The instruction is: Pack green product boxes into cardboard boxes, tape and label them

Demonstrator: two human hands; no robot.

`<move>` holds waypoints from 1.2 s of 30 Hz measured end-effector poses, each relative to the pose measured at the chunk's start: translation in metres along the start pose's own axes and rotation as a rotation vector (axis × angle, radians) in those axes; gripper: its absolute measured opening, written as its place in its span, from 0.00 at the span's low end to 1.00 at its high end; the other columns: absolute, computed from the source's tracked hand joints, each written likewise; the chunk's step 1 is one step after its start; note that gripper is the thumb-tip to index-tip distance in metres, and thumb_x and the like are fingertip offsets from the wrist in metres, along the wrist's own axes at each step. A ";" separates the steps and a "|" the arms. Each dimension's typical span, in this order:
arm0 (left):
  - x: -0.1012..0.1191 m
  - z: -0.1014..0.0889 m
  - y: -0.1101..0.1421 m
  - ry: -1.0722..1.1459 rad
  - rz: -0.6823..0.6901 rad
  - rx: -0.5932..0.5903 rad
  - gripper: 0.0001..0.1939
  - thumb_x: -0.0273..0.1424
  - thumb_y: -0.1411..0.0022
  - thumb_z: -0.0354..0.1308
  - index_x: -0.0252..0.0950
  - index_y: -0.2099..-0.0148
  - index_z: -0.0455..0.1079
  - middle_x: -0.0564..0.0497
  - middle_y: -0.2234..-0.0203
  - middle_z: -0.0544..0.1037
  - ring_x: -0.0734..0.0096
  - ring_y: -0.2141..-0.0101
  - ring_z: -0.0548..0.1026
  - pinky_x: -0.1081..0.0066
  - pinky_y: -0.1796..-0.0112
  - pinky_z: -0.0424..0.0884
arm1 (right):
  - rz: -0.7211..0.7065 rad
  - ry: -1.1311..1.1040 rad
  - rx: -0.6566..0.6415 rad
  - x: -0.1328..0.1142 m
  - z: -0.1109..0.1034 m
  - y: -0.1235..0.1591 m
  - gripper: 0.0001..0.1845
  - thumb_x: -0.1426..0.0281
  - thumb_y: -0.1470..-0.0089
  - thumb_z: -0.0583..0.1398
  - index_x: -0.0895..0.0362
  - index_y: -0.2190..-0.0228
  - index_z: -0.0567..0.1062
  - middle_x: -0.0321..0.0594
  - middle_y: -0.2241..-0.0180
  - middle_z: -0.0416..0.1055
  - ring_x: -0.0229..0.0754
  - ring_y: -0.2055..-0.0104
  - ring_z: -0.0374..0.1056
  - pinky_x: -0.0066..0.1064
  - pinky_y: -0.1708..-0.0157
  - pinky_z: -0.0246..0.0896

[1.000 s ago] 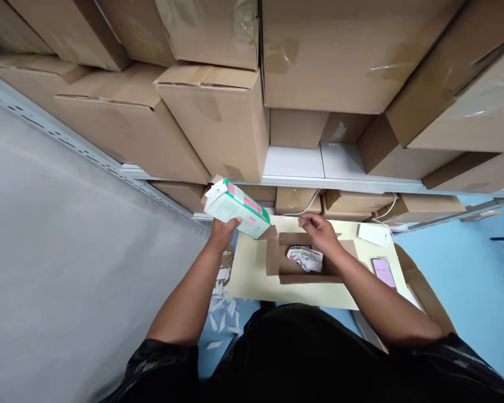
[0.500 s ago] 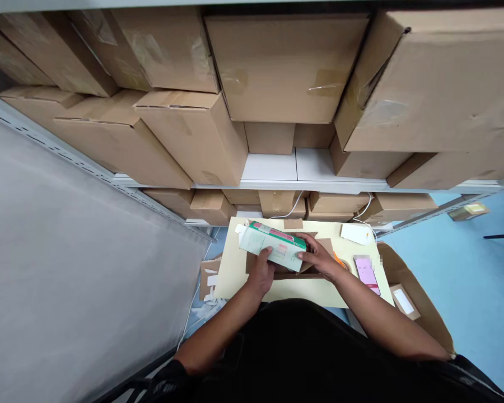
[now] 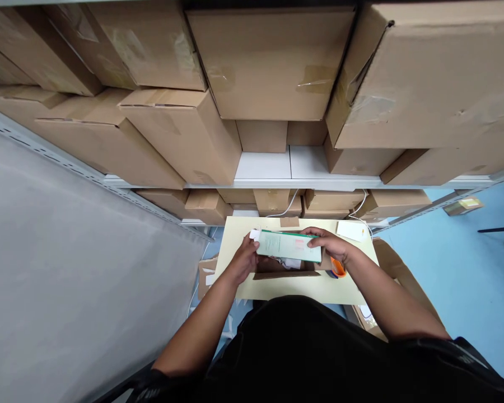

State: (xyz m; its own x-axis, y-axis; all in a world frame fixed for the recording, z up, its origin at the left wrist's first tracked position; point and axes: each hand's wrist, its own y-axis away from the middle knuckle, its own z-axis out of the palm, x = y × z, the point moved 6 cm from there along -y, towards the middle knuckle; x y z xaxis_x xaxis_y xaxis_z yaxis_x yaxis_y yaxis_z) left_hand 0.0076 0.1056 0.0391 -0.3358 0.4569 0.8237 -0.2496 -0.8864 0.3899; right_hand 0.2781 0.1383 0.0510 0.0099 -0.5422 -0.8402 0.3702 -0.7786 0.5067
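A pale green and white product box (image 3: 283, 246) is held level between both hands, with a white end flap sticking out at its left end. My left hand (image 3: 246, 256) grips that left end, thumb on the near face. My right hand (image 3: 328, 245) closes round the right end, thumb on top. Just below it an open cardboard box (image 3: 286, 275) lies on the pale yellow table (image 3: 252, 290); crumpled whitish material (image 3: 292, 263) shows inside. An orange and blue tape roll (image 3: 338, 267) sits beside it, under my right forearm.
A white flat item (image 3: 351, 230) with a cable lies at the table's back right. Shelves (image 3: 273, 183) packed with brown cartons (image 3: 277, 61) rise beyond the table. A grey wall (image 3: 67, 268) stands at left, and a big open carton (image 3: 407, 285) is on the right.
The product box has turned from a slant to nearly level, its printed pale face now up. My left hand has moved left to its end. The phone is now out of sight.
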 end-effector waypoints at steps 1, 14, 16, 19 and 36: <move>0.001 -0.003 -0.002 -0.029 -0.026 -0.010 0.36 0.50 0.43 0.67 0.40 0.37 0.66 0.42 0.48 0.79 0.50 0.51 0.79 0.57 0.55 0.78 | 0.053 -0.024 0.006 0.003 -0.003 -0.002 0.23 0.64 0.61 0.71 0.54 0.59 0.79 0.40 0.61 0.80 0.50 0.59 0.75 0.38 0.60 0.70; -0.018 -0.026 -0.010 -0.294 -0.125 0.122 0.23 0.46 0.43 0.67 0.34 0.53 0.76 0.45 0.61 0.81 0.64 0.62 0.78 0.69 0.64 0.75 | -0.047 -0.218 0.416 0.057 -0.002 0.018 0.21 0.59 0.52 0.70 0.49 0.57 0.72 0.37 0.58 0.77 0.45 0.59 0.75 0.30 0.70 0.73; -0.020 -0.024 -0.008 -0.323 -0.148 0.130 0.21 0.44 0.43 0.67 0.34 0.54 0.76 0.45 0.61 0.81 0.63 0.63 0.78 0.68 0.64 0.76 | -0.022 -0.142 0.458 0.063 0.000 0.021 0.20 0.59 0.51 0.69 0.50 0.57 0.75 0.39 0.58 0.78 0.48 0.57 0.75 0.32 0.68 0.74; -0.030 -0.022 -0.006 -0.377 -0.222 0.141 0.20 0.42 0.45 0.67 0.34 0.55 0.76 0.45 0.63 0.81 0.61 0.63 0.78 0.65 0.63 0.78 | 0.035 0.003 0.499 0.072 -0.002 0.023 0.16 0.58 0.49 0.66 0.53 0.60 0.78 0.41 0.61 0.80 0.50 0.59 0.75 0.35 0.66 0.73; -0.045 -0.018 -0.018 -1.400 -0.065 0.234 0.18 0.37 0.42 0.65 0.36 0.51 0.71 0.37 0.51 0.77 0.50 0.54 0.78 0.62 0.55 0.70 | -0.006 1.054 0.604 0.095 0.006 0.000 0.15 0.64 0.43 0.62 0.56 0.55 0.80 0.48 0.52 0.71 0.45 0.58 0.71 0.31 0.61 0.60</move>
State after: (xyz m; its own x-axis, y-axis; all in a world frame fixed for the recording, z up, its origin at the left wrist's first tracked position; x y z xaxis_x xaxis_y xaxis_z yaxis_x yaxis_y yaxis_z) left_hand 0.0112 0.1022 -0.0124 0.8668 0.1690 0.4692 -0.0294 -0.9219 0.3862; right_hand 0.2737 0.0844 -0.0278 0.8641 -0.2342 -0.4454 -0.1168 -0.9543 0.2751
